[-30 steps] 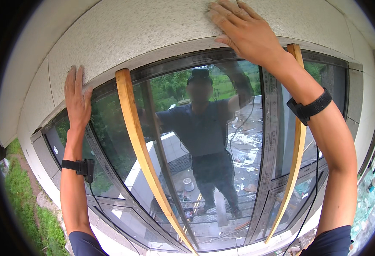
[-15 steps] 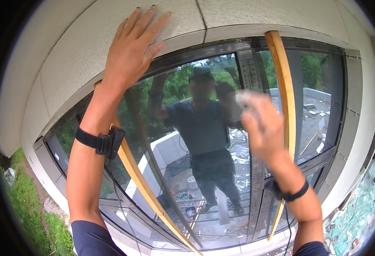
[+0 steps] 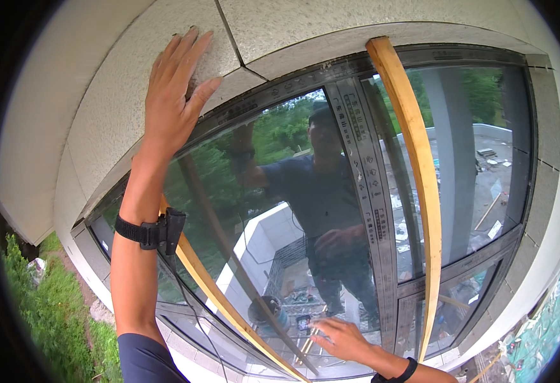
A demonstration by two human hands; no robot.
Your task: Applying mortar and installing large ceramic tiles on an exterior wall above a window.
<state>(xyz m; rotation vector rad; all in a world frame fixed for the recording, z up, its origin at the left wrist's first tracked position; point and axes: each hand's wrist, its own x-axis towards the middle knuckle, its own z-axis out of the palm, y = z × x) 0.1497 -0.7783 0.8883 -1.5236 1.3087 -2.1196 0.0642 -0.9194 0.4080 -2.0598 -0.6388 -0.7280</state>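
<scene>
My left hand (image 3: pixel 175 96) lies open, fingers stretched, on the speckled pale panel (image 3: pixel 104 96) above the window, just left of a dark seam between panels. My right hand (image 3: pixel 337 339) is low before the glass pane (image 3: pixel 273 236), fingers apart and slightly bent, with nothing visible in them; whether it touches anything I cannot tell. Two wooden battens (image 3: pixel 407 127) (image 3: pixel 210 281) stand upright across the dark window frame (image 3: pixel 375 268), one to either side of the middle pane, the left one partly hidden by my forearm. Black straps (image 3: pixel 159 231) circle both my forearms, with cables hanging.
The glass reflects my body and a debris-strewn paved area. A pale surround (image 3: pixel 551 198) frames the window at right. Green growth (image 3: pixel 82 319) lies below at far left, and littered teal sheeting (image 3: pixel 545 319) at lower right.
My right hand has dropped from the top panel to low before the glass. My left hand has moved higher onto the panel. The view has turned, with the panel seam appearing.
</scene>
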